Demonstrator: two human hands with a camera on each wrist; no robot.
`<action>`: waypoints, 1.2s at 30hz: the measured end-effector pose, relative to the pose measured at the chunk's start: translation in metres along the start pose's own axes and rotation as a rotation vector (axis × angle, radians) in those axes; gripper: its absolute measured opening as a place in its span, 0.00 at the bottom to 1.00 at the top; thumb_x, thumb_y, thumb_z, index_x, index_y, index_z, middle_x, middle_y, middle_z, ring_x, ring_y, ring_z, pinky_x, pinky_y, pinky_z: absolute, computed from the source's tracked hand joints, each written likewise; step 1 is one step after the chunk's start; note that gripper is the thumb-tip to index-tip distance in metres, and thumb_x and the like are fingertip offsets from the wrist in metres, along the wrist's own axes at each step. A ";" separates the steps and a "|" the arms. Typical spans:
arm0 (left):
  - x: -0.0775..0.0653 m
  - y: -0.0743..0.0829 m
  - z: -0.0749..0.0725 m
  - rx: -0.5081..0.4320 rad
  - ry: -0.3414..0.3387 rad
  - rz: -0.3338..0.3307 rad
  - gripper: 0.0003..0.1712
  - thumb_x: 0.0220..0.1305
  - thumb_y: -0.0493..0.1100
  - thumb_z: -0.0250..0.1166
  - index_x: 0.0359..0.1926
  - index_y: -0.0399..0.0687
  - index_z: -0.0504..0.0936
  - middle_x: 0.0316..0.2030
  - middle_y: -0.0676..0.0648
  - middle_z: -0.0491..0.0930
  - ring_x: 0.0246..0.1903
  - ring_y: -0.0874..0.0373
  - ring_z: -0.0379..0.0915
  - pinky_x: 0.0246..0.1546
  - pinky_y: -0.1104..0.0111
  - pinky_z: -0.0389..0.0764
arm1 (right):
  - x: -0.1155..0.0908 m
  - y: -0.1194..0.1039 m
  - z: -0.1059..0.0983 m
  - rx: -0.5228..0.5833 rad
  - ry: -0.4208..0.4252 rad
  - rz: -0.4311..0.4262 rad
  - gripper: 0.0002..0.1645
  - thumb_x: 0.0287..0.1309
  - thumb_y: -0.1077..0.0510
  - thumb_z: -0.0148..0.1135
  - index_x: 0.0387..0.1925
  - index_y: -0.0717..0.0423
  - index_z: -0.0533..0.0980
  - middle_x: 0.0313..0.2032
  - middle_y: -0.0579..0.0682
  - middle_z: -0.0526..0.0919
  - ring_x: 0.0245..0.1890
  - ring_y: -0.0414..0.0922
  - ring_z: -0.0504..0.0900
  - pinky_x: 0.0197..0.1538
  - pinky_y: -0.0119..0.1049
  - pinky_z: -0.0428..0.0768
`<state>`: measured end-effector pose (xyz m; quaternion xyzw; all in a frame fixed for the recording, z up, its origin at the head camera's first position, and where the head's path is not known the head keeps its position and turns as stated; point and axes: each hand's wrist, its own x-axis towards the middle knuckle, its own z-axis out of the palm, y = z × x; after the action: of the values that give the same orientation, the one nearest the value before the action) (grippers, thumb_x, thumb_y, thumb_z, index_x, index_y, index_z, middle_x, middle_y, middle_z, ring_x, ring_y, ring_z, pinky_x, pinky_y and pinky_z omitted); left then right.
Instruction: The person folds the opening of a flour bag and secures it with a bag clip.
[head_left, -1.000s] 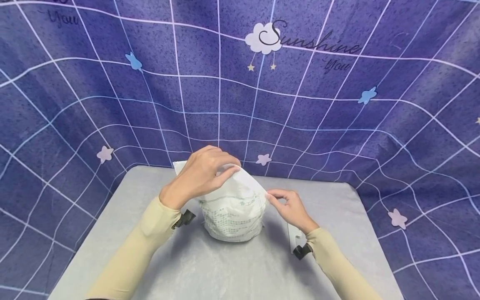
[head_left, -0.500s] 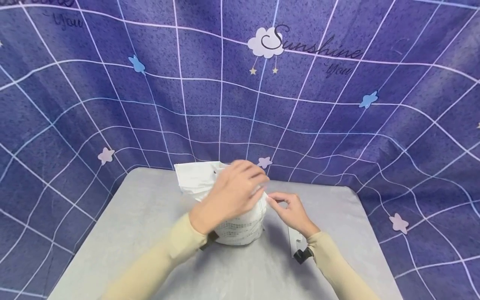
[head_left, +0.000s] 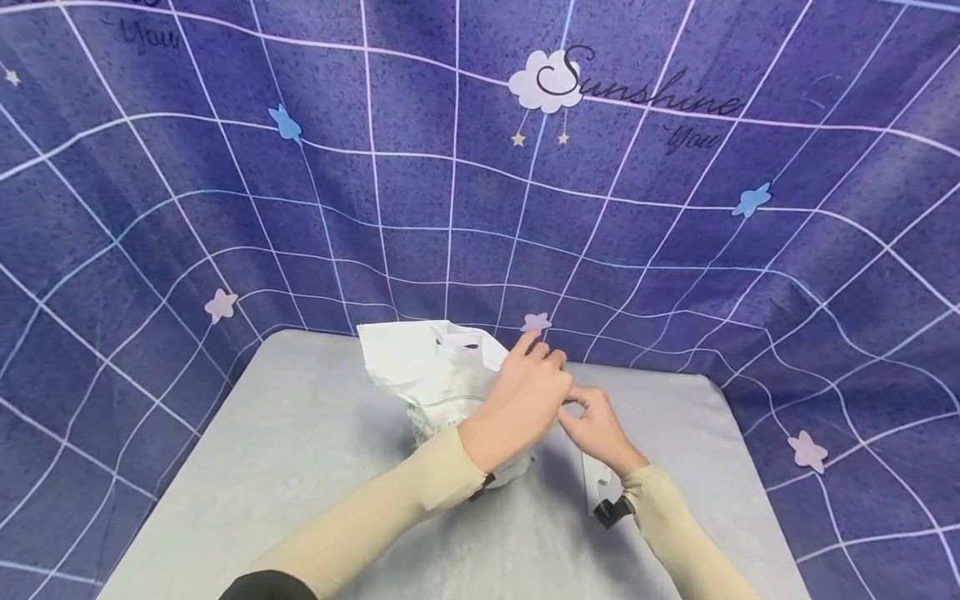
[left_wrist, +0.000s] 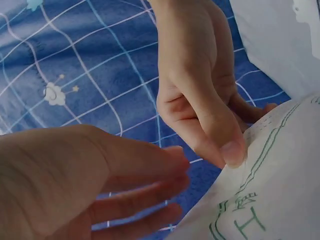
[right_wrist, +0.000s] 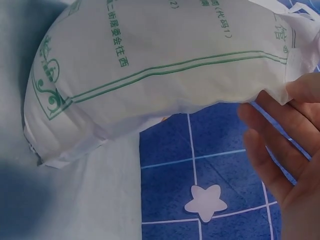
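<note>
A full white plastic bag [head_left: 427, 367] with green printing stands on the grey-covered table, its loose top sticking up to the left. My right hand [head_left: 603, 433] pinches its right edge between thumb and index finger; the right wrist view shows this grip on the bag's corner [right_wrist: 272, 82]. Close against that hand in the head view is my left hand [head_left: 521, 400], reaching across the bag's front. In the left wrist view my left hand [left_wrist: 65, 170] has its fingers loosely extended beside the bag, with nothing held. What fills the bag is hidden.
A flat white piece with a notched edge [head_left: 596, 487] lies on the table under my right wrist. The grey table [head_left: 300, 467] is enclosed by a blue grid-patterned curtain [head_left: 337, 208] at the back and sides.
My left hand has let go of the bag's upper edge and moved right and down to my right hand. The bag's top now stands free. My right hand keeps its pinch.
</note>
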<state>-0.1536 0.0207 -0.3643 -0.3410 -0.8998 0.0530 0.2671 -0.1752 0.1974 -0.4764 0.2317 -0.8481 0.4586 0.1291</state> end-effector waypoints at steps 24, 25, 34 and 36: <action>0.004 0.003 0.006 0.077 -0.210 -0.036 0.04 0.60 0.46 0.76 0.35 0.65 0.91 0.28 0.58 0.88 0.30 0.58 0.85 0.70 0.57 0.75 | 0.003 -0.003 -0.001 0.056 -0.010 -0.036 0.07 0.65 0.67 0.70 0.39 0.56 0.91 0.34 0.47 0.92 0.35 0.36 0.86 0.45 0.43 0.87; 0.004 0.003 0.005 0.079 -0.218 -0.038 0.04 0.60 0.46 0.76 0.36 0.64 0.91 0.29 0.58 0.88 0.30 0.58 0.85 0.69 0.57 0.75 | 0.003 -0.003 -0.001 0.056 -0.009 -0.036 0.07 0.65 0.67 0.70 0.39 0.56 0.91 0.34 0.47 0.92 0.35 0.36 0.86 0.45 0.43 0.88; 0.004 0.001 0.004 0.070 -0.206 -0.060 0.03 0.61 0.47 0.75 0.31 0.64 0.90 0.25 0.57 0.85 0.26 0.59 0.82 0.60 0.59 0.78 | 0.004 -0.004 0.000 0.054 -0.017 -0.030 0.07 0.66 0.65 0.70 0.38 0.52 0.91 0.35 0.45 0.92 0.36 0.37 0.87 0.45 0.46 0.87; 0.004 0.001 0.004 0.066 -0.197 -0.056 0.03 0.62 0.47 0.74 0.31 0.63 0.90 0.24 0.57 0.85 0.26 0.60 0.82 0.59 0.59 0.79 | 0.004 -0.004 -0.001 0.055 -0.013 -0.030 0.08 0.66 0.66 0.70 0.39 0.52 0.91 0.35 0.45 0.93 0.36 0.37 0.86 0.45 0.46 0.87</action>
<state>-0.1578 0.0241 -0.3663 -0.3000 -0.9286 0.1082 0.1900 -0.1765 0.1951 -0.4718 0.2508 -0.8326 0.4780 0.1239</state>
